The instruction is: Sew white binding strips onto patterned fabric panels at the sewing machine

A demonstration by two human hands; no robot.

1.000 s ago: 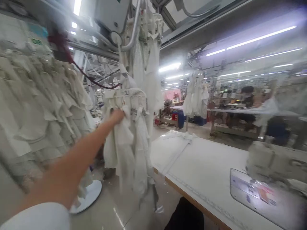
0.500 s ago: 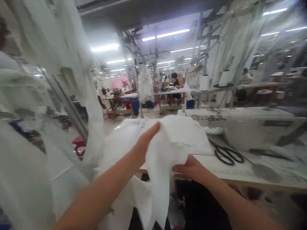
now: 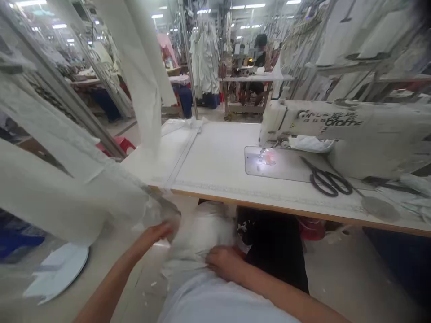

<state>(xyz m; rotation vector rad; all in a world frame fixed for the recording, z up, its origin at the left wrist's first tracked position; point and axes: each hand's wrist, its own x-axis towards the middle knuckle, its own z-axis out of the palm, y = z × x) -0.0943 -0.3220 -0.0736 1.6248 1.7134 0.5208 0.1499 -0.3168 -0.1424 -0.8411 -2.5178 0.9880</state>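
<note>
White cloth (image 3: 208, 229) lies over my lap, below the front edge of the sewing table (image 3: 215, 157). My right hand (image 3: 224, 262) rests on this cloth with its fingers curled; whether it pinches any cloth is hidden. To the left, my left hand (image 3: 164, 231) is blurred at the lower end of pale hanging cloth (image 3: 117, 193), and its fingers are smeared by motion. The white sewing machine (image 3: 303, 119) stands on the table, its lamp lighting the needle plate (image 3: 279, 163). Black scissors (image 3: 328, 179) lie right of the plate.
A metal pole (image 3: 63, 85) slants down at the left beside hanging white strips. A red stool (image 3: 123, 146) stands behind it, and a round white board (image 3: 60, 269) is low at the left. Farther back, a person (image 3: 261, 49) sits at another machine.
The view has tilted down. Both hands have moved down from above the table, the left one also leftward. The white cloth held over the table edge is now off the tabletop.
</note>
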